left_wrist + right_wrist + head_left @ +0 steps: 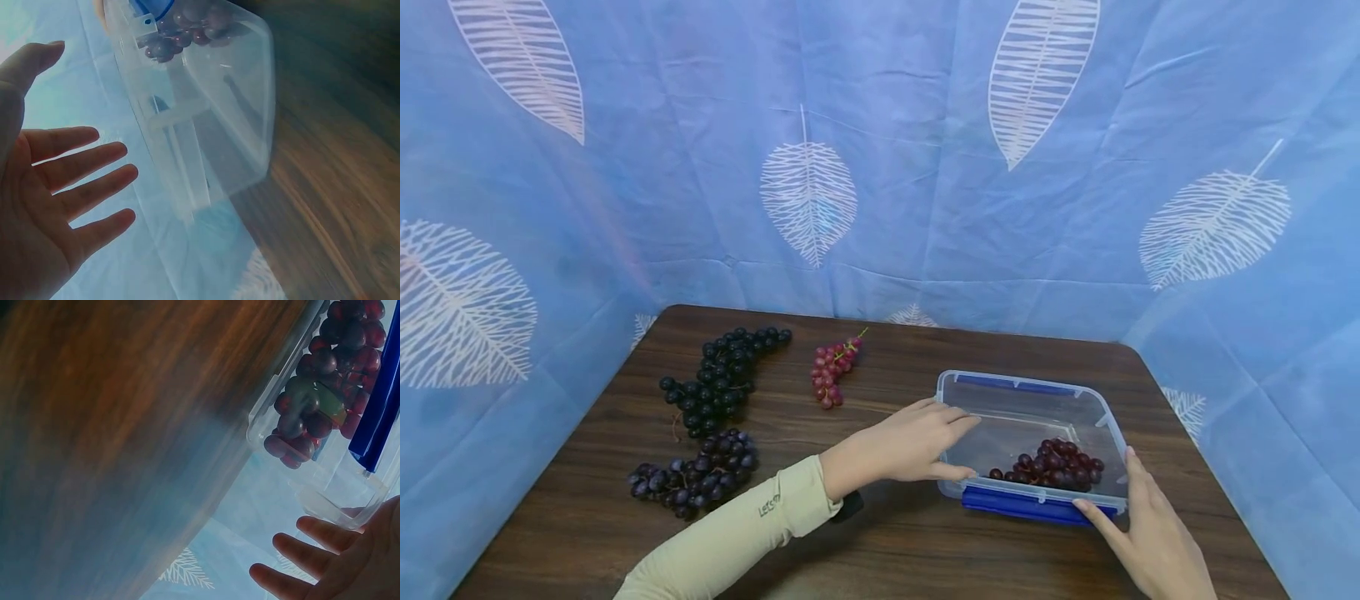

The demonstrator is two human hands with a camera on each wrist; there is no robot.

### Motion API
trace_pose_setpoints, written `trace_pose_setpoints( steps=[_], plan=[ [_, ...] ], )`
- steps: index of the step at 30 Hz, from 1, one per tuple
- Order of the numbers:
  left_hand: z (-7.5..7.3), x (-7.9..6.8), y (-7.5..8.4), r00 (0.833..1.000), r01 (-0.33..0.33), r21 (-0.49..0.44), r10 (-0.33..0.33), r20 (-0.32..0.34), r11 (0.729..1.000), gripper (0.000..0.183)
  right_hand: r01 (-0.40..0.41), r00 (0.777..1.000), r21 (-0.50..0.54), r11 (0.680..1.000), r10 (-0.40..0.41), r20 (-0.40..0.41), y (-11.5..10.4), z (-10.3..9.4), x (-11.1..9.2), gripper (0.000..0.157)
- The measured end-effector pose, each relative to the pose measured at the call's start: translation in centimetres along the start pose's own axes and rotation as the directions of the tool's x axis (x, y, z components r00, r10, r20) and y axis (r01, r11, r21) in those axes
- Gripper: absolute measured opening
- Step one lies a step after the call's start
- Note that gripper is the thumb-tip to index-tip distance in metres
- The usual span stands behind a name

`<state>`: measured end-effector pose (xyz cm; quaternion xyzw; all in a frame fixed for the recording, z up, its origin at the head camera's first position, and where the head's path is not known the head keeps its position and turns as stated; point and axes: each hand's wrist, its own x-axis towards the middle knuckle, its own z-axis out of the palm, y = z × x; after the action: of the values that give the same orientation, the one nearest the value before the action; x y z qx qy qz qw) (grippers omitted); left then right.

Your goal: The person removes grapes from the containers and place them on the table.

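A clear plastic container (1112, 433) with blue latches (1022, 503) stands at the right of the table. Inside, toward its front right, lies a bunch of dark red grapes (1063, 465). My left hand (913, 442) hovers at the container's left rim, its fingers spread and nearly straight; the left wrist view shows the palm with nothing in it. At the front right corner is my right hand (1161, 529), thumb by the front latch and fingers along the right side. In the right wrist view, several fingers (306, 555) extend straight beside the container's wall.
On the left of the brown wooden table (895, 550) lie a black grape bunch (718, 379) and a dark purple bunch (700, 479). A small bunch of red grapes (830, 373) with a green stem sits farther back. Blue leaf-patterned cloth (917, 208) hangs around the table.
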<state>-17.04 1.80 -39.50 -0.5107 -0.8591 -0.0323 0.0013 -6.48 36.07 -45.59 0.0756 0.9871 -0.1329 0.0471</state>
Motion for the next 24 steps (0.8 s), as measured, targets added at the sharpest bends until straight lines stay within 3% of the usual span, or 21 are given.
trace_pose_setpoints(
  steps=[12,24],
  plan=[
    [1.3,6.1,0.6,0.991,-0.100,0.068,0.093,0.092,0.993,0.071,0.006,0.999,-0.011,1.000,-0.006,-0.038,-0.4,0.1,-0.1,0.123],
    [2.6,9.9,2.5,0.969,-0.063,0.020,0.056,0.242,0.998,0.084,0.010,0.999,-0.009,1.000,-0.011,-0.052,-0.2,0.2,-0.5,0.121]
  ],
)
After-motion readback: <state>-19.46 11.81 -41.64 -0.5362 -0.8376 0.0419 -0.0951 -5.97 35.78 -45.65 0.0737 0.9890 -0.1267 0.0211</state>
